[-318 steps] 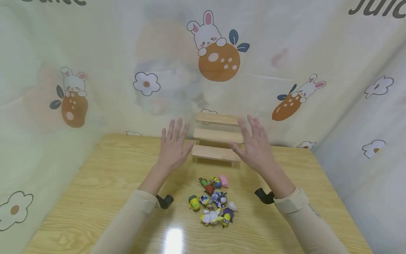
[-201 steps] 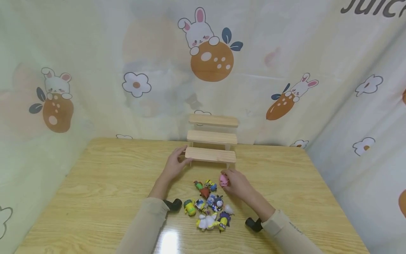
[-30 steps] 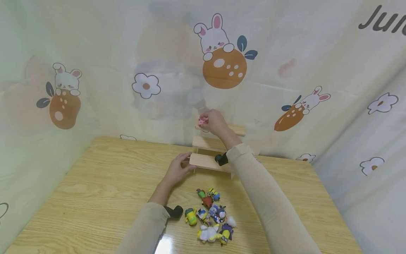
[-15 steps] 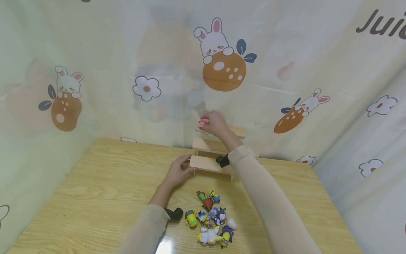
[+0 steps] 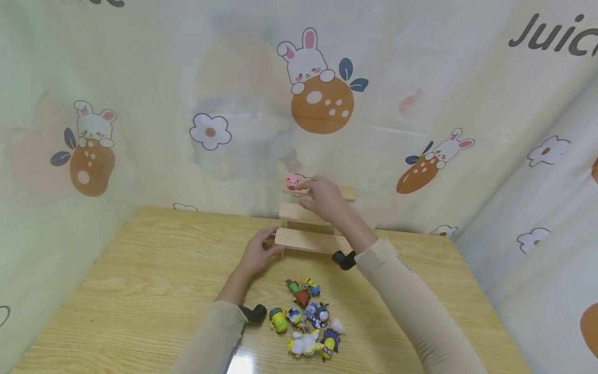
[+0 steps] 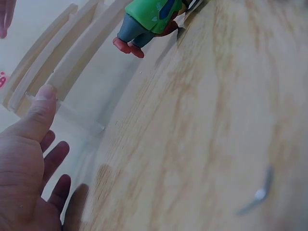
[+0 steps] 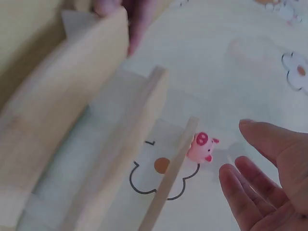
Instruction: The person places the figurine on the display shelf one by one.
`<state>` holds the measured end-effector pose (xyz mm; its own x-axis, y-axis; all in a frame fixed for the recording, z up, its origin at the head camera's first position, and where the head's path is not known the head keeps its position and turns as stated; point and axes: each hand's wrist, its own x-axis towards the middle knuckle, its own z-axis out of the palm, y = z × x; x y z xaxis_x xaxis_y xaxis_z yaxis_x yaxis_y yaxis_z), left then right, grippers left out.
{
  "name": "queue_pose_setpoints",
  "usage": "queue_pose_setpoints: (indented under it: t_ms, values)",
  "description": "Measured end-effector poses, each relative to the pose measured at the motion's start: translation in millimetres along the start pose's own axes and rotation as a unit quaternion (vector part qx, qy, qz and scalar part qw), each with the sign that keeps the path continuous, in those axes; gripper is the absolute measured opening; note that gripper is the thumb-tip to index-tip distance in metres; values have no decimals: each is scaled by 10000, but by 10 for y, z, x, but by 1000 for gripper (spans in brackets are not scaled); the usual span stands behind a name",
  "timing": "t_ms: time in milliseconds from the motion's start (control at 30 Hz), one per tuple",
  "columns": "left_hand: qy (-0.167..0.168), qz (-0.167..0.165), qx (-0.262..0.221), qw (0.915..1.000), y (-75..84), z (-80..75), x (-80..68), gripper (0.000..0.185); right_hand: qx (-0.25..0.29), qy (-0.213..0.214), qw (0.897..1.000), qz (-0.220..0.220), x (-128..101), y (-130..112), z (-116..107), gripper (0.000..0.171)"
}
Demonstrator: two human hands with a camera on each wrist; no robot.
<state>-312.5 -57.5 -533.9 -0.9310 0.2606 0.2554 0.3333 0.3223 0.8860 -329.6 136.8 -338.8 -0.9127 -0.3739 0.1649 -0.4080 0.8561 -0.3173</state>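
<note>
The pig [image 5: 291,182] sits upright at the left end of the rack's top shelf [image 5: 347,192], its snout toward the person. Just to its right is the right hand [image 5: 327,200], thumb and fingers parted and slightly bent, apart from the pig and holding nothing. Below, the left hand [image 5: 257,254] grips the left end of the bottom shelf [image 5: 308,241], thumb in front and fingers behind. Nearer the person, toys lie clustered on the wooden surface [image 5: 163,270], among them a green-topped figure [image 6: 151,17], a yellow figure [image 5: 279,321] and a white figure [image 5: 304,344]. Behind the rack hangs a rabbit-patterned cloth [image 5: 163,78].
</note>
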Motion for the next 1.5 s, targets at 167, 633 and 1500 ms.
queue_pose_setpoints:
  t_ms: [167, 633, 1500]
  values:
    - [85, -104, 16, 9999, -30, -41, 6, 67, 196, -55, 9997, -140, -325, -5, 127, 34]
    - [139, -116, 154, 9997, -21, -83, 23, 65, 446, -1538, 9863, -396, -963, 194, 621, 32]
    - [19, -144, 45, 9999, 33, 13, 4, 65, -168, -2463, 9631, -1070, -1158, 209, 882, 29]
